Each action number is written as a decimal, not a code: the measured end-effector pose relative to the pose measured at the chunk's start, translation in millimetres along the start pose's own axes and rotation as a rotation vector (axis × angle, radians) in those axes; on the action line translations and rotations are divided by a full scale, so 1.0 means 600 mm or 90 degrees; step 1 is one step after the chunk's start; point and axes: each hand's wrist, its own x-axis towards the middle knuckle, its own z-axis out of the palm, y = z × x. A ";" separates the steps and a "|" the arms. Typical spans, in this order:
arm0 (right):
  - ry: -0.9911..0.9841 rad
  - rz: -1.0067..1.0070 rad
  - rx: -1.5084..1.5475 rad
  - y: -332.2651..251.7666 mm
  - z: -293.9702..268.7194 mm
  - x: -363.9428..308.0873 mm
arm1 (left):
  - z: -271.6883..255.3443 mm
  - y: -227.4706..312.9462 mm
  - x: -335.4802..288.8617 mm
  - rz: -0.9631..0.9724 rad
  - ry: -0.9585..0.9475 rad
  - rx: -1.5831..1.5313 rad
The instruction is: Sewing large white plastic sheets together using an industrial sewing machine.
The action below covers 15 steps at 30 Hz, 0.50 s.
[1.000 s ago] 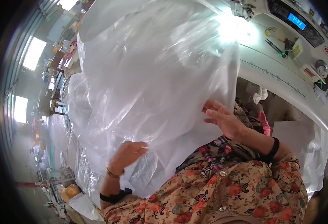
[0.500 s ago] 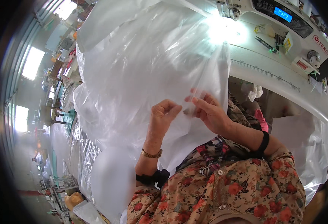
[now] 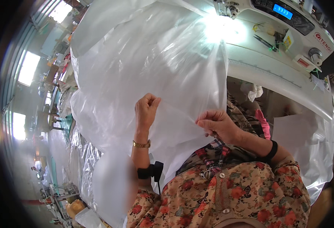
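Note:
A large translucent white plastic sheet [image 3: 136,64] spreads in front of me, gathered in creases toward the sewing machine's needle area [image 3: 222,17] at the far right, where a bright lamp glares. My left hand [image 3: 147,110] is over the middle of the sheet, its fingers curled in a pinch. My right hand [image 3: 222,126] is lower and to the right, near the sheet's side edge, thumb and fingers pressed together and slightly blurred. The hands are apart. Whatever lies between the fingertips of either hand is too small or hidden to make out.
The white sewing machine [image 3: 307,34] has a lit blue display. On its bed lie dark thread snips [image 3: 265,41], beside a printed ruler scale [image 3: 266,72]. Crumpled white scrap [image 3: 252,91] and pink cloth [image 3: 263,123] are below the table edge. More shiny film [image 3: 84,163] lies at left.
My hands have drawn apart: the left moved left and slightly up, the right moved down and a little right. The right fingers, spread before, have come together. The view shifted slightly.

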 end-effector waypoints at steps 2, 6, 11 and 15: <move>0.006 0.003 -0.037 -0.002 -0.002 -0.013 | 0.009 -0.009 0.013 0.001 0.002 0.130; -0.016 0.014 -0.069 -0.009 0.009 -0.028 | 0.035 0.014 0.022 0.012 -0.057 0.160; -0.023 -0.159 -0.318 -0.016 0.023 -0.033 | 0.054 0.102 0.002 0.378 0.026 0.521; -0.007 -0.259 -0.379 -0.009 0.029 -0.018 | 0.056 0.157 -0.033 0.372 -0.039 0.118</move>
